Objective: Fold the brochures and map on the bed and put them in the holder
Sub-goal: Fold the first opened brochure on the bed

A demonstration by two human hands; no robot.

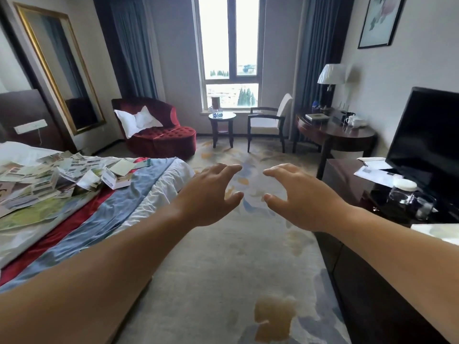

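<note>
**Two empty hands over the carpet, papers on the bed to the left**

Both arms reach forward, palms down. The left hand [211,194] and the right hand [305,197] are side by side, near each other but apart. Fingers are spread wide and lightly curved, thumbs pointing inward. Neither hand holds or touches anything.

The brochures [49,175] lie in a loose, overlapping heap on the bed [149,192], well to the left of the left hand and beyond its reach line. Several are part unfolded or standing on edge. The map [32,214], large and mostly green, lies flat at the near edge of the heap, partly under it. A small white box [115,181] sits at the right edge of the pile; whether it is the holder cannot be told.

Surface: white bedding crossed by a blue and red runner [94,227]. The papers rest partly on the runner, partly on the sheet.

Room: patterned carpet [223,269] directly beneath the hands. A red chaise [161,137] with a white pillow [136,120] stands past the bed's foot. A round side table [221,116] and an armchair [273,120] stand under a tall window [228,45]. On the right are a dark desk [335,135] with a lamp [330,74], then a low cabinet [347,175] carrying a television [427,135] and a clear jar [402,194] with a white lid. A gold-framed mirror [62,70] leans on the left wall.
</note>
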